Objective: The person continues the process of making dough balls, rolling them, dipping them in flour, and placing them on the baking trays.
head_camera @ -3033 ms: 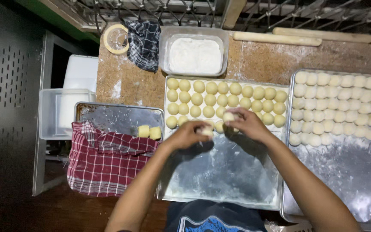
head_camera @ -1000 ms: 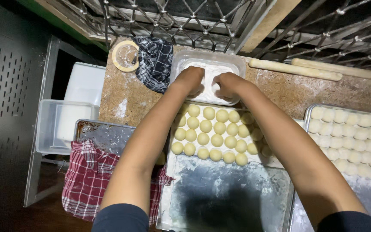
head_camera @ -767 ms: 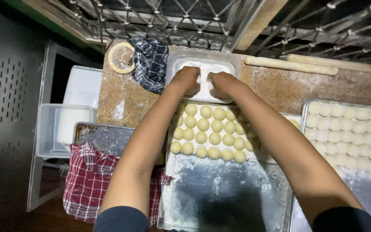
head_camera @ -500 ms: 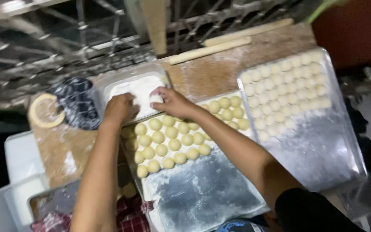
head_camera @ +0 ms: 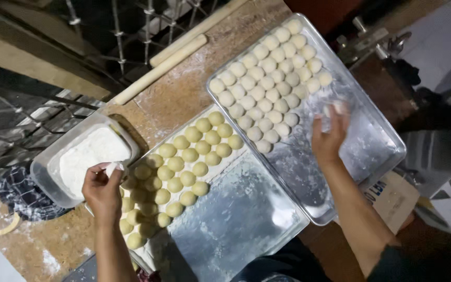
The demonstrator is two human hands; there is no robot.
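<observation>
Right now the left hand (head_camera: 102, 189) hovers at the near edge of the flour tub (head_camera: 45, 169), fingers pinched on what looks like a small floured dough ball, just beside the middle tray (head_camera: 246, 219). The right hand (head_camera: 330, 133) reaches over the bare, floury part of the right tray (head_camera: 377, 151), fingers loosely curled around a pale dough ball (head_camera: 335, 108) held near the fingertips; motion blur makes the grip hard to read exactly.

By the look of it, the work is partway along. The right tray carries many rows of pale dough balls (head_camera: 267, 78) packed at its far end, with its near part uncovered. The middle tray holds yellower dough balls (head_camera: 184, 167) over roughly its far half, while the near half is only a dusted metal sheet. So a good share of the balls sit in rows, and both trays have room left, I judge.

Two wooden rolling pins (head_camera: 184, 49) lie on the brown desk (head_camera: 184, 94) beyond the trays, well apart from either hand
</observation>
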